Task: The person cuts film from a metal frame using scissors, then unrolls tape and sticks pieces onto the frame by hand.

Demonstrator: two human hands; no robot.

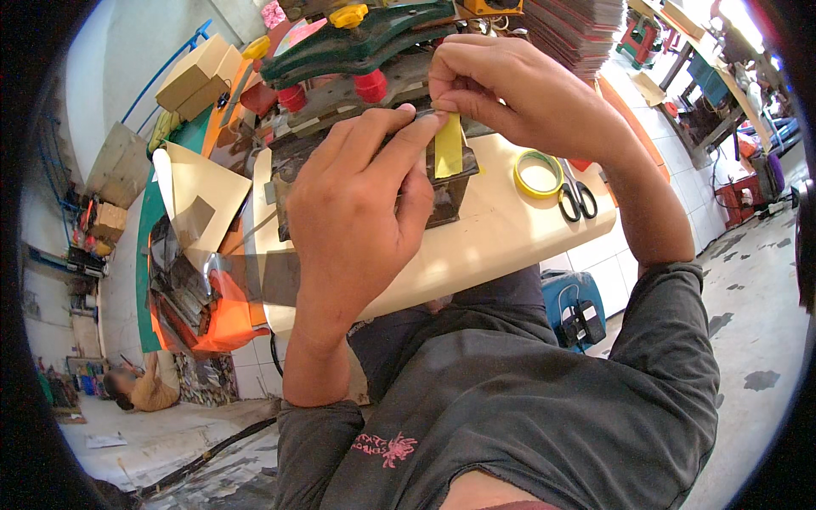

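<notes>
My right hand (pixel 501 89) is closed in a pinch on the upper end of a short strip of yellow tape (pixel 448 151). The strip hangs down against a dark, worn block (pixel 446 204) on the cream work surface. My left hand (pixel 361 183) reaches over the same block with its fingers stretched out, the index fingertip touching the strip's top beside the pinch. Much of the block is hidden under my left hand. To the right lie a roll of yellow tape (pixel 518 178) and black-handled scissors (pixel 578 202), partly overlapping.
A dark green machine frame (pixel 361 49) with red feet (pixel 370 86) and yellow knobs (pixel 348 16) stands just beyond my hands. Cardboard boxes (pixel 194 81) and an orange bin (pixel 225 314) are at left. Stacked sheets (pixel 578 34) rise at back right. Another person (pixel 153 387) sits far left.
</notes>
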